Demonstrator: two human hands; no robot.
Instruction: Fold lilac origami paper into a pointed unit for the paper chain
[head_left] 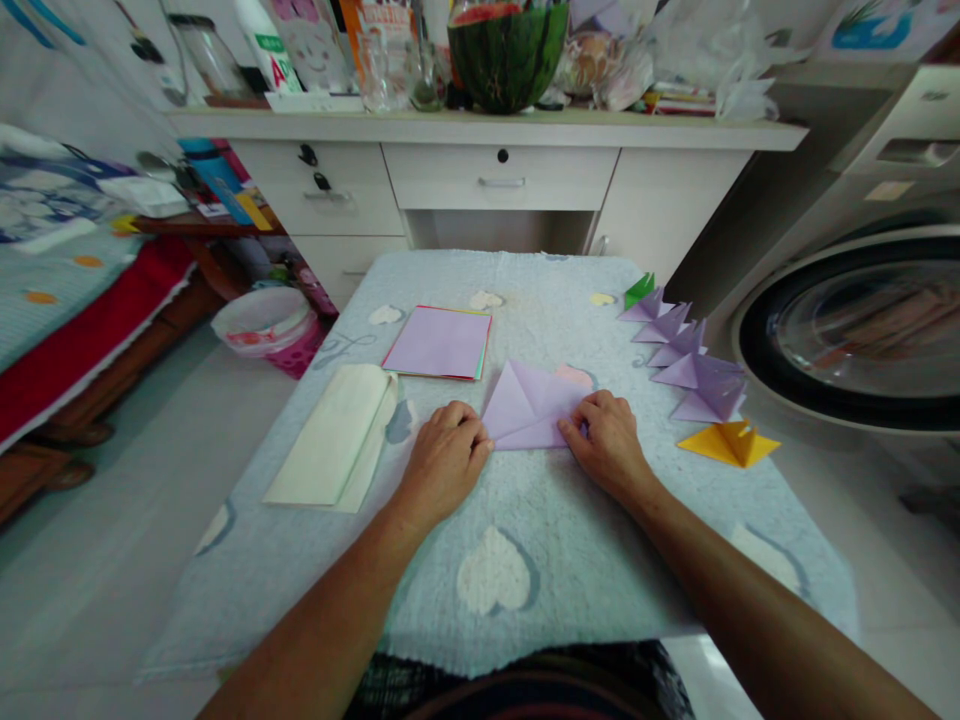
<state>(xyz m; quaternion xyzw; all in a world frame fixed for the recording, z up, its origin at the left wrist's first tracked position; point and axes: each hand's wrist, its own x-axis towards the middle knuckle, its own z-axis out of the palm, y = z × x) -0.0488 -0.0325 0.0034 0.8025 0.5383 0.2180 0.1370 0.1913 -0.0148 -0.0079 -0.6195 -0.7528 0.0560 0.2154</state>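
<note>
A sheet of purple origami paper point(529, 405), folded into a roughly triangular shape with creases, lies flat on the cloth-covered table. My left hand point(453, 450) pinches its lower left corner between thumb and fingers. At the right side, my right hand point(606, 437) has its fingers closed on the paper's edge, covering that corner. Beyond my left hand rests a stack of square coloured paper point(439, 343) with a purple sheet on top. Nearer on the left is a folded pale-green paper or cloth piece point(326, 440).
Along the table's right edge stand several folded purple paper pieces point(697, 385), with a green one point(640, 290) behind and a yellow one point(729, 443) in front. A white cabinet point(499, 175) borders the far side. A washing machine point(862, 300) is at right, a pink bin point(270, 325) at left.
</note>
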